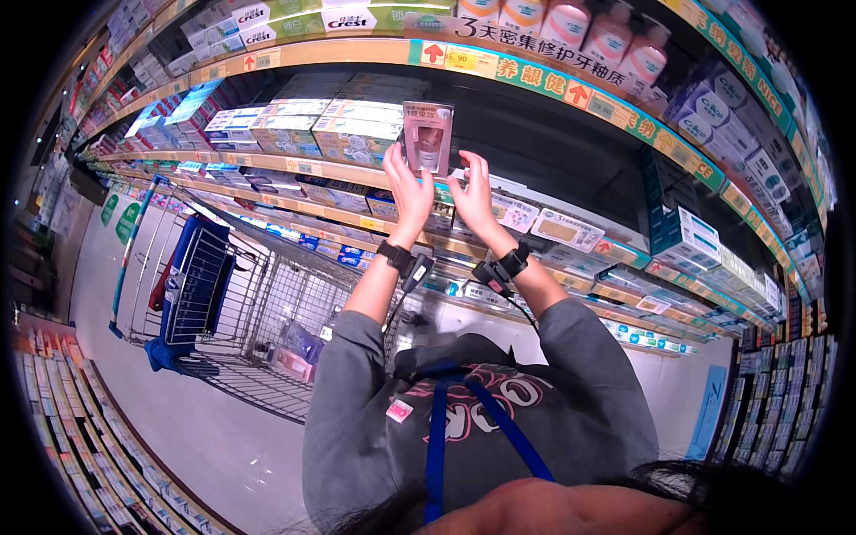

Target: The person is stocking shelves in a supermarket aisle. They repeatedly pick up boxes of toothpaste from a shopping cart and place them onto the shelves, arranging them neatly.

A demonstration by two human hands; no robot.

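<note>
A pink product box [438,126] with a clear window stands upright on the front of a shelf; a pink-and-white bottle shows inside. My left hand [411,197] is at the box's lower left corner, fingers spread; whether a fingertip touches it I cannot tell. To the right of the box is my right hand [475,200], its curled fingers apart and a gap between them and the box. Each wrist wears a black strap with a small cabled device. Stacked toothpaste boxes [358,130] sit just left of the pink box.
A wire shopping cart [234,361] stands to my left with a few packages [294,361] in it. Pump bottles [565,27] line the shelf above. Price strips edge the shelves, and teal boxes [685,234] stand farther right. More stocked shelving [100,435] is at lower left.
</note>
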